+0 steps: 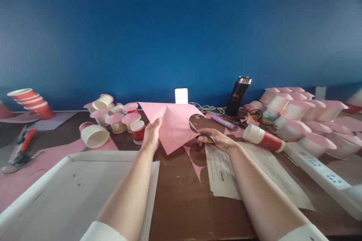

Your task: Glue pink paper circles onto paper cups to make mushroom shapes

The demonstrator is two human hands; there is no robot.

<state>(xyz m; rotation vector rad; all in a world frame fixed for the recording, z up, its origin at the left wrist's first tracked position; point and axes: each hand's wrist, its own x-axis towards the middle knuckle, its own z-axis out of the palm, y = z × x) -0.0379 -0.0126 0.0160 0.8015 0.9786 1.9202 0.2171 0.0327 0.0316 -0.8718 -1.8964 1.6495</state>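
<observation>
My left hand (152, 135) pinches a sheet of pink paper (166, 120) by its left side and holds it above the brown table. A circle outline is drawn on the lower right of the sheet. In my right hand (217, 140) is a pair of scissors (205, 136) with dark handles, its blades at the right edge of the paper beside the circle. Whether the blades are fully closed I cannot tell. Below the scissors hangs or lies a curved pink paper scrap (195, 163).
Left are paper cups with pink discs (115, 118), a cup stack (32, 101) and a white tray (68, 156). Behind stand a lit phone (181, 95) and black flask (238, 96). Right are printed sheets (254, 169), a power strip (319, 173) and many pink-topped cups (307, 120).
</observation>
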